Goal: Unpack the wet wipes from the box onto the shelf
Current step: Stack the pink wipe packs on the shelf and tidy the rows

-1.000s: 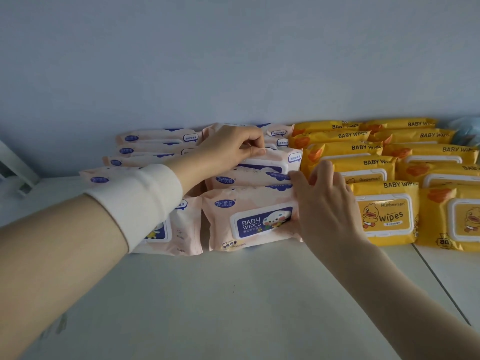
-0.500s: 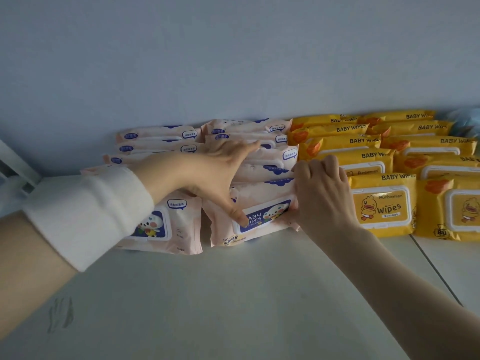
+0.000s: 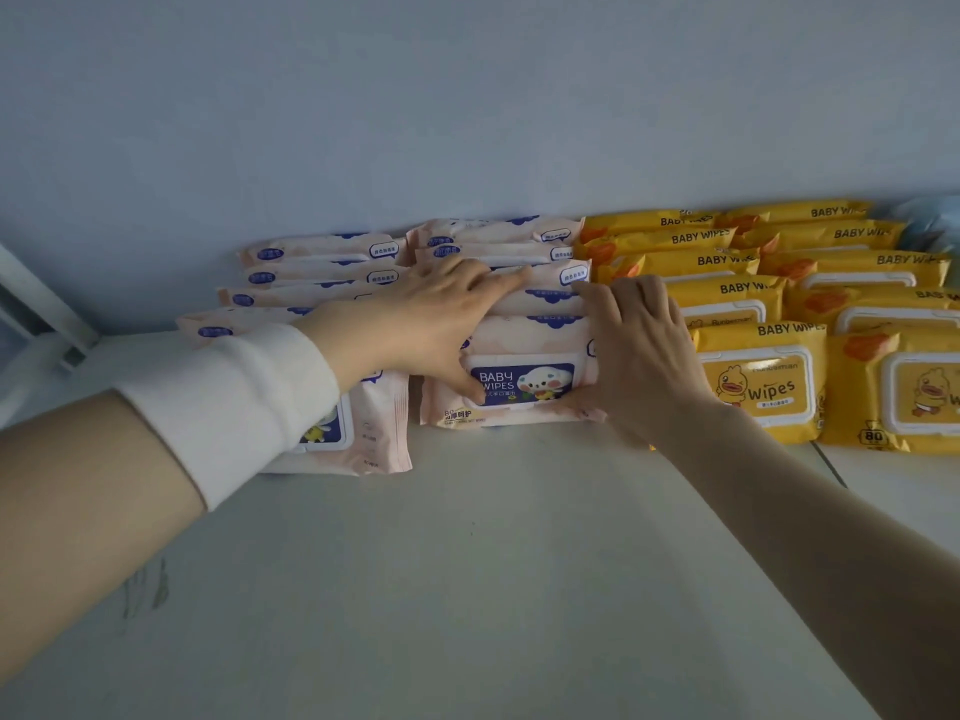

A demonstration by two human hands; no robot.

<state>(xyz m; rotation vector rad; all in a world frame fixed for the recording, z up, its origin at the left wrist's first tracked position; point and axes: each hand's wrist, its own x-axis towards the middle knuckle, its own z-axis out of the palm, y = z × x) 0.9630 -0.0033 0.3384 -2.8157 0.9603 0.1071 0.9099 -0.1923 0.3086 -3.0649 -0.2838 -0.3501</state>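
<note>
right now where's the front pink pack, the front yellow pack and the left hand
front pink pack point(image 3: 522, 383), head view, on its blue lid label
front yellow pack point(image 3: 763, 389), head view, on its lid label
left hand point(image 3: 421, 324), head view, on the back of the hand

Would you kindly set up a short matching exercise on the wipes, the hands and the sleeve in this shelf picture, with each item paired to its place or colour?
Column one:
1. left hand
2. right hand
3. yellow packs
4. sleeve

Column two:
A. white, around the left forearm
B. standing in rows on the right part of the shelf
C. spread over the front pink pack, thumb on its blue label
D. pressed against the right edge of the pink stack, next to the yellow packs

Pairs: 1-C, 2-D, 3-B, 4-A
</note>
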